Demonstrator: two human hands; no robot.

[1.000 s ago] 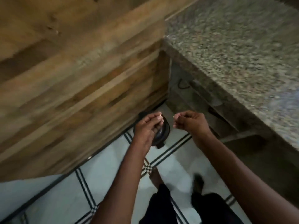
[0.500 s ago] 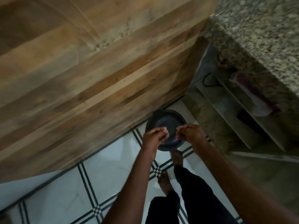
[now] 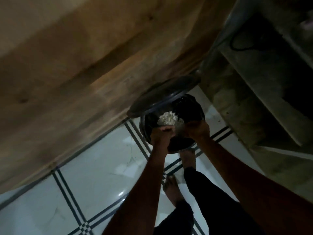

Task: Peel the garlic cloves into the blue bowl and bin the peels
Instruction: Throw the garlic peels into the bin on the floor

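A: The room is dim: a wood-panelled cabinet front point(image 3: 84, 65) fills everything from nine to twelve o'clock, the pale tiled floor point(image 3: 94, 167) with dark grid lines runs below it, and a stone shelf unit point(image 3: 262, 92) stands at two o'clock. Where do you have the bin?

B: You have the bin point(image 3: 147, 128) on the floor at the foot of the cabinet, near the centre of the view. Its lid point(image 3: 162, 94) is tipped up at eleven o'clock from the opening and leans toward the wood. Your bare foot point(image 3: 187, 158) sits at six o'clock of the bin, apparently on its pedal, though the blur hides the contact.

A: And the peels?

B: A pale heap of peels point(image 3: 167, 118) lies inside the dark liner, at twelve o'clock from your knuckles, just beyond them.

A: What are your hands doing?

B: Going left to right: your left hand point(image 3: 160, 134) is over the bin's near rim with its fingers bunched. Whether it pinches any scrap, I cannot tell. Your right hand point(image 3: 197, 129) is just beside it, over the same rim, fingers curled downward; its grip is blurred too. Both are about equally near the heap.

A: So what does the next move turn on?

B: In my judgement, on the opening lying straight ahead of and below both hands: anything you let go should fall inside the liner. The blue bowl and the cloves are out of sight.
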